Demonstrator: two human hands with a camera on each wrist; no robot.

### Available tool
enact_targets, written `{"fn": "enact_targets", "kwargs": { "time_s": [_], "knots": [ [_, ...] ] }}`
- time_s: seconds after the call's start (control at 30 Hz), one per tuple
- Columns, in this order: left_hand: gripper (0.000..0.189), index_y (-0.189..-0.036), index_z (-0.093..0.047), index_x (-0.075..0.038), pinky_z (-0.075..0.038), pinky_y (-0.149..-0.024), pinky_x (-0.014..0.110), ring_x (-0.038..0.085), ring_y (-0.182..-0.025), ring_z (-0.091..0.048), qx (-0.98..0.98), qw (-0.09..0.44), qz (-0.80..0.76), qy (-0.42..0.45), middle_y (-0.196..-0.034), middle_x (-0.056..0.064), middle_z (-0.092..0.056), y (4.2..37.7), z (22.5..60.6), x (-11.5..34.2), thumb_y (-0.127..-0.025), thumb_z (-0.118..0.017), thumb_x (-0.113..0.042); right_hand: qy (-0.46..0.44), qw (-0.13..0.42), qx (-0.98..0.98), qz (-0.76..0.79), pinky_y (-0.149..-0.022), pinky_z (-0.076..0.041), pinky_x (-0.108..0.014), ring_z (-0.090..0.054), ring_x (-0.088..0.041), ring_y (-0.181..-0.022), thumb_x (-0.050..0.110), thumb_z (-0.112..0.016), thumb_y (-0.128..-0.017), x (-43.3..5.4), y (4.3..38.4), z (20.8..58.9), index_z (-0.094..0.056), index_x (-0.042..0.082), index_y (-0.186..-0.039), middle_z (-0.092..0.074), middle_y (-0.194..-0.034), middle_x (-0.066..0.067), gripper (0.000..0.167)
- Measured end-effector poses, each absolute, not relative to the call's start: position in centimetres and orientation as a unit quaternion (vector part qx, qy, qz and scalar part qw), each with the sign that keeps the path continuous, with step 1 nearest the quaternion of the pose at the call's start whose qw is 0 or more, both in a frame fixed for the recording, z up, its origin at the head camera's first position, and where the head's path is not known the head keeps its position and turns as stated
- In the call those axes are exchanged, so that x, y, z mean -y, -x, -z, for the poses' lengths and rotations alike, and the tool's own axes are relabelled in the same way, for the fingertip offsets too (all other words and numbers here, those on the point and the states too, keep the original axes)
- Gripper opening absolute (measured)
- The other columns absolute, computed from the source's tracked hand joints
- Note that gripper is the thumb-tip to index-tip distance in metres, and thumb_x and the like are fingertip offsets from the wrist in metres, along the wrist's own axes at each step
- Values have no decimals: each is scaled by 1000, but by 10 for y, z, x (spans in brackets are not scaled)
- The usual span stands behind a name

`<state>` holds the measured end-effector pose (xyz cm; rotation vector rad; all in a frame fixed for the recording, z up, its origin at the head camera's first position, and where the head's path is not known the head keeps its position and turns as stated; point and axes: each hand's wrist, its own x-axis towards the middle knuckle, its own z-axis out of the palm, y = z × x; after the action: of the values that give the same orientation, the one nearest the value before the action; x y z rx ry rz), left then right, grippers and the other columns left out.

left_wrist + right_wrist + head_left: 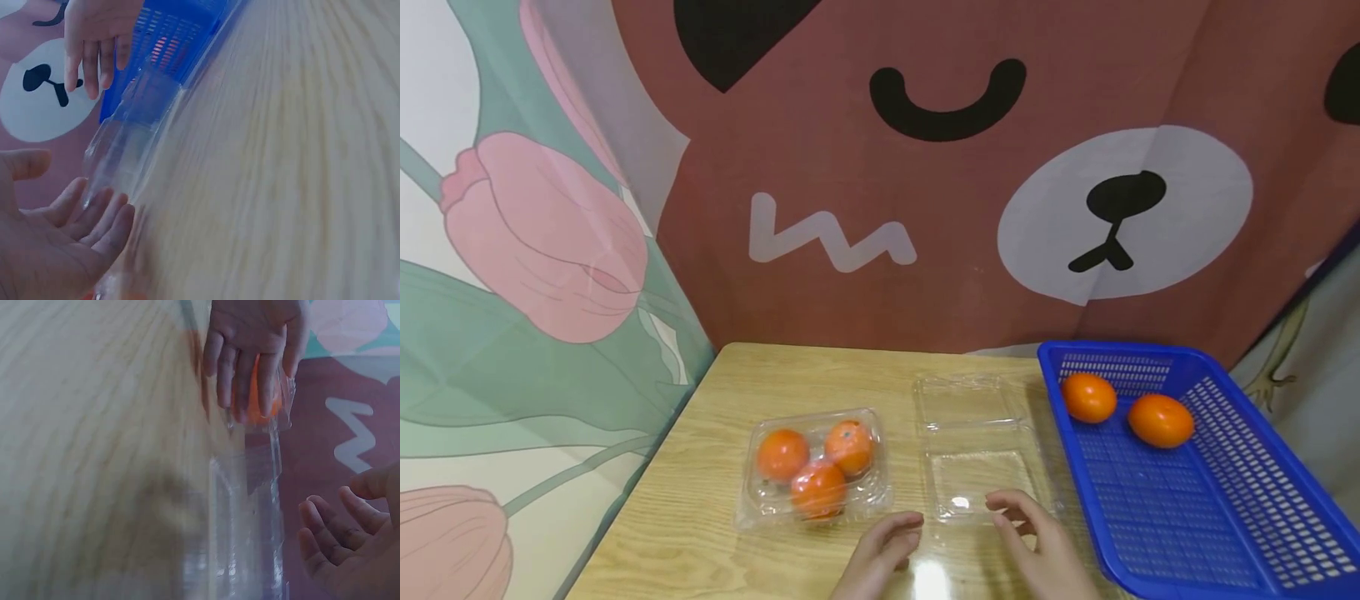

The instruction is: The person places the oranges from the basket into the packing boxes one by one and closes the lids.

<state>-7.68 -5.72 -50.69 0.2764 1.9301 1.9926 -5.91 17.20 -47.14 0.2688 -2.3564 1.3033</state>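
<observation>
Over the front of the table, my left hand hovers with loosely bent fingers and holds nothing. My right hand hangs at the near edge of an unfolded clear plastic clamshell box, also holding nothing; its fingers are relaxed. In the right wrist view that box lies beside the right hand, apart from it. Left of the open box, a closed clear clamshell contains three orange fruits, perhaps oranges or persimmons. Both palms show in the left wrist view, the left hand nearer.
A blue plastic basket with perforated sides stands at the right of the wooden table. Two orange fruits lie at its far end. Behind the table hangs a printed bear curtain; a tulip-patterned cloth hangs at left.
</observation>
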Motion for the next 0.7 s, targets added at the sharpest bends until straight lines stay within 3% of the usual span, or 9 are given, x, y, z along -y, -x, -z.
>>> {"fn": "enact_targets", "kwargs": {
  "time_s": [0.2,0.53,0.7],
  "knots": [
    [43,-134,-47,13,-48,-92,34,36,-117,-54,-683,142,-711,-83,-133,30,-53,80,510,38,-99,-55,-9,-73,213,851,-475,-61,-50,-24,-59,0,-81,-14,-67,-83,-179,53,484,-69,5,-101,-68,-91,10,27],
    [56,-147,-34,6,-39,-99,66,46,-131,-38,-646,117,-754,-21,-143,30,-41,88,513,8,-100,-54,-15,-51,220,853,-471,-62,-50,-23,-60,0,-82,-11,-67,-86,-180,49,486,-70,6,-101,-69,-92,11,23],
    [56,-147,-32,9,-28,-110,63,47,-137,-32,-623,86,-777,-26,-149,30,-35,94,513,-3,-101,-53,-13,-58,224,854,-466,-64,-50,-22,-61,-1,-82,-11,-67,-85,-179,51,485,-70,8,-101,-70,-92,9,25]
  ]
}}
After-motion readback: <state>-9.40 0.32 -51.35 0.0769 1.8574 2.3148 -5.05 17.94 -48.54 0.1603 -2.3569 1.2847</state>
